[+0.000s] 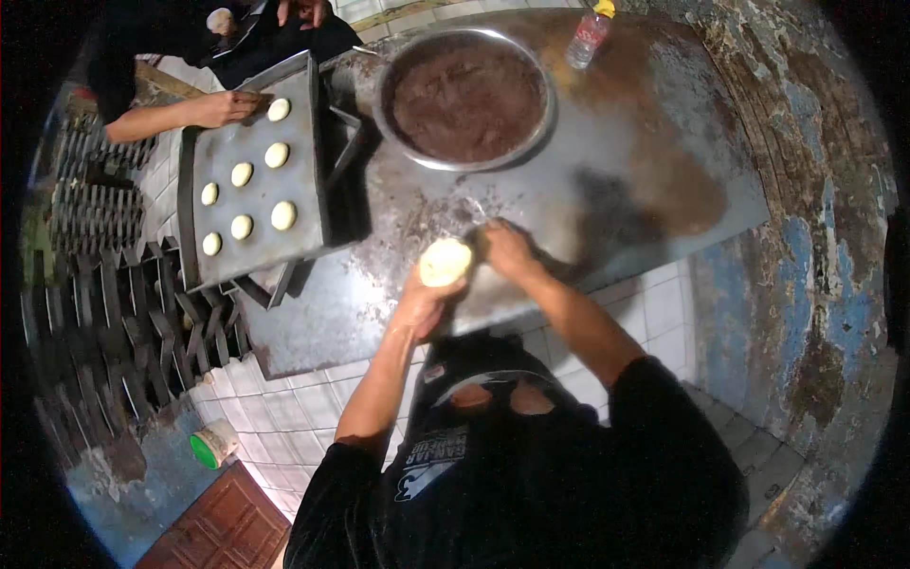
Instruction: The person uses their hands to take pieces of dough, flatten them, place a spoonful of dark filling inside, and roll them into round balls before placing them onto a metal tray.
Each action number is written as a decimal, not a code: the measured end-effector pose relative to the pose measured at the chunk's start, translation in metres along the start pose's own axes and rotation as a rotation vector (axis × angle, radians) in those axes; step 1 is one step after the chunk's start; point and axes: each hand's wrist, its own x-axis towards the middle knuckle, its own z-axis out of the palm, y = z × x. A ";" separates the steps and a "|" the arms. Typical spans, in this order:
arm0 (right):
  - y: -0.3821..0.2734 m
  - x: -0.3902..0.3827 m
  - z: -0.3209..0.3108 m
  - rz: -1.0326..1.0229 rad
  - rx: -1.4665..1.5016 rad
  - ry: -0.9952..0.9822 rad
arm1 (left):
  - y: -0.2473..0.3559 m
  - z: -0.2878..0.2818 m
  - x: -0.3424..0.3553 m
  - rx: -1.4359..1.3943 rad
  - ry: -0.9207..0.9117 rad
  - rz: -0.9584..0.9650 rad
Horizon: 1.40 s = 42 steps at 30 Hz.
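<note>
Left hand (421, 302) grasps one dough piece (445, 261), right hand (508, 252) grip unclear; tray (230, 142) holds seven.

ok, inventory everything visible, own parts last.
Table: 1, grey, centre
Tray: 1, grey, upper left
Dough discs: 7, cream, on tray
Bowl: 1, silvery, on table
Crumbly mass: 1, brown, in bowl
Bottle: 1, clear, right of bowl
Slats: many, dark, left
Tub: 1, white/green, lower left
Panel: 1, brown, bottom left
Tiles: many, white, near table
Wall: 1, peeling blue, right
Co-worker's hands: 2, bare, upper left
Held dough: 1, cream, centre
Own shirt: 1, black, bottom
Left hand: 1, bare, holding dough
Right hand: 1, bare, centre
</note>
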 end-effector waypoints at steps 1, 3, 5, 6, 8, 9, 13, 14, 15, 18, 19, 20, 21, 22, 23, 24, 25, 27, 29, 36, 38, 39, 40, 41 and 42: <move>-0.017 0.016 -0.019 0.092 0.120 -0.273 | 0.013 -0.005 0.008 -0.008 0.026 0.016; -0.049 0.037 -0.096 0.139 0.335 -0.087 | 0.035 -0.012 0.031 -0.078 0.029 0.084; -0.021 0.063 -0.137 0.090 0.203 0.107 | 0.067 -0.001 0.052 -0.065 -0.003 0.090; 0.005 0.089 -0.154 -0.038 -0.033 0.301 | 0.078 0.001 0.067 -0.032 -0.033 0.117; 0.043 0.128 -0.178 0.108 -0.221 0.261 | 0.091 0.003 0.091 -0.040 -0.038 0.094; 0.042 0.146 -0.186 0.110 -0.225 0.255 | 0.096 0.003 0.102 0.026 -0.017 0.145; 0.059 0.180 -0.186 0.147 -0.215 0.077 | 0.108 0.003 0.140 0.186 -0.004 0.212; 0.073 0.180 -0.179 0.071 -0.191 0.106 | 0.110 0.004 0.146 0.262 0.006 0.222; 0.066 0.186 -0.180 0.054 -0.183 0.092 | 0.112 -0.001 0.148 0.257 0.028 0.225; 0.030 0.185 -0.194 0.552 0.661 -0.318 | 0.111 -0.015 0.155 0.556 0.166 0.357; 0.018 0.178 -0.193 0.530 0.823 -0.330 | 0.110 -0.013 0.157 0.621 0.199 0.441; 0.006 0.169 -0.191 0.506 0.985 -0.345 | 0.107 -0.011 0.159 0.686 0.236 0.524; -0.001 0.159 -0.184 0.388 0.945 -0.353 | 0.103 -0.007 0.162 0.726 0.274 0.543; -0.017 0.147 -0.169 0.197 0.757 -0.165 | 0.094 -0.009 0.168 0.741 0.316 0.557; -0.038 0.135 -0.153 0.005 0.571 0.019 | 0.087 -0.011 0.173 0.761 0.334 0.600; -0.059 0.121 -0.146 -0.146 0.327 0.087 | 0.081 -0.010 0.173 0.780 0.349 0.640; -0.074 0.102 -0.134 -0.102 0.224 0.158 | 0.084 0.006 0.166 0.877 0.382 0.653; -0.083 0.059 -0.103 0.009 0.306 0.143 | 0.082 0.004 0.154 1.080 0.376 0.547; -0.080 0.026 -0.098 -0.006 0.249 0.109 | 0.062 -0.012 0.137 1.410 0.418 0.572; -0.054 -0.024 -0.115 -0.127 0.332 0.167 | 0.003 -0.006 0.052 0.371 0.189 0.237; -0.080 -0.022 -0.137 0.385 0.841 0.053 | -0.018 0.024 0.020 0.345 0.072 0.270; -0.096 -0.029 -0.148 0.370 0.851 0.052 | -0.033 0.023 0.010 0.384 0.035 0.321; -0.110 -0.038 -0.160 0.287 0.736 -0.011 | -0.054 0.024 0.004 0.444 0.067 0.421; -0.118 -0.049 -0.166 0.204 0.619 -0.072 | -0.067 0.019 0.002 0.508 0.065 0.465; -0.100 -0.069 -0.148 -0.237 0.376 0.091 | -0.075 0.025 0.000 0.573 0.043 0.504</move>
